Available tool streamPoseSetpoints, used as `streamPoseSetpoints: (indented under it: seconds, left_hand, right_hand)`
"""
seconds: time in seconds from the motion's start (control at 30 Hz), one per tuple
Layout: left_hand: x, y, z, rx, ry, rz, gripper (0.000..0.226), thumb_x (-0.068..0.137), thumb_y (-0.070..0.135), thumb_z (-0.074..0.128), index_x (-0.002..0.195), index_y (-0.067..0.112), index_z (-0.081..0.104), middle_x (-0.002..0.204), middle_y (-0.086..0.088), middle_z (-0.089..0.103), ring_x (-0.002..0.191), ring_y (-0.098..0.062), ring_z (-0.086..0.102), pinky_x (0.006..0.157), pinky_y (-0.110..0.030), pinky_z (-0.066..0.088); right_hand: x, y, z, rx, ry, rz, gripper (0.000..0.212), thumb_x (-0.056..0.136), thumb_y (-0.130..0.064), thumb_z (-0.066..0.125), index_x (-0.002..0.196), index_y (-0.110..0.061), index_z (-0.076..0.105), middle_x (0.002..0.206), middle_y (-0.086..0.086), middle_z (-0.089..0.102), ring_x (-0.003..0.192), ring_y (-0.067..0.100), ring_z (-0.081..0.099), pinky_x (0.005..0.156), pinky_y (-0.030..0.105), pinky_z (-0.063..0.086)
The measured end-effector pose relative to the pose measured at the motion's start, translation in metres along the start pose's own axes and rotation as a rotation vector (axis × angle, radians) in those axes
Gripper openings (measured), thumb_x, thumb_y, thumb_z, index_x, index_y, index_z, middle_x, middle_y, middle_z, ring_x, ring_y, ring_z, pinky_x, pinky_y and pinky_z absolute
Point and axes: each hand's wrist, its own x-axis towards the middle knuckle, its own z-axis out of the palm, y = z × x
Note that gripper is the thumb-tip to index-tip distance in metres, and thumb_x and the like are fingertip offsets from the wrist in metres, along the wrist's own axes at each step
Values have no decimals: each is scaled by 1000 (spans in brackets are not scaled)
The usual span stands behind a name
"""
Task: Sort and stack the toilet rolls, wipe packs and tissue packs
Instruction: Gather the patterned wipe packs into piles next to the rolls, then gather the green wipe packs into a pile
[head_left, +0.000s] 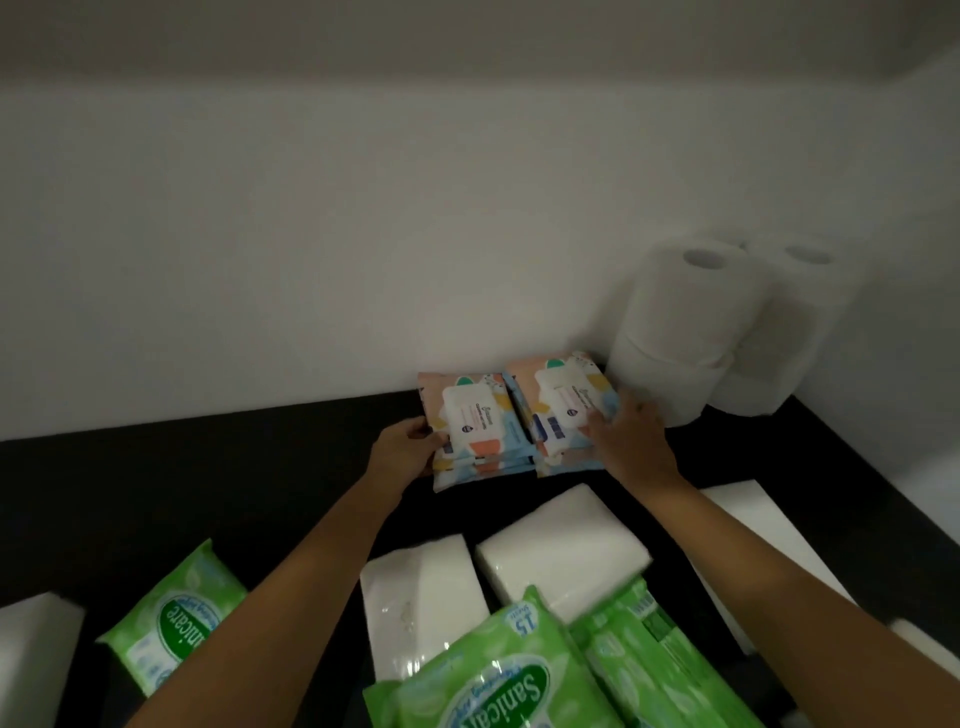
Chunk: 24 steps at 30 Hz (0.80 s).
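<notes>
Against the wall, both hands on patterned wipe packs.

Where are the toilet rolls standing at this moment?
In the head view the toilet rolls stand stacked at the far right, in the corner against the white wall, just right of the colourful wipe packs.

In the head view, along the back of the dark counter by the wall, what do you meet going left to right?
Left hand → left stack of patterned wipe packs → right stack of patterned wipe packs → right hand → front column of toilet rolls → rear column of toilet rolls.
</notes>
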Motion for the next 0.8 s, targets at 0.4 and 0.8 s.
streamPoseSetpoints:
  seconds: [0.4, 0.8]
  left_hand:
    - [-70, 9, 11, 164, 141, 153, 39, 86, 14, 61, 124, 10, 54, 125, -13, 58, 108, -25, 57, 90, -33, 46]
    - [-181, 19, 24, 479, -40, 265, 37, 86, 27, 63, 122, 20, 56, 109, 0, 54, 95, -10, 50, 72, -19, 38]
  right_hand:
    - [-57, 16, -19, 16, 122, -189, 63, 85, -42, 28, 121, 5, 49, 118, 27, 50, 111, 38, 47, 95, 44, 41]
    - [-152, 20, -36, 158, -69, -338, 41, 94, -32, 48, 131, -16, 44, 131, 4, 44, 123, 21, 44, 90, 27, 37]
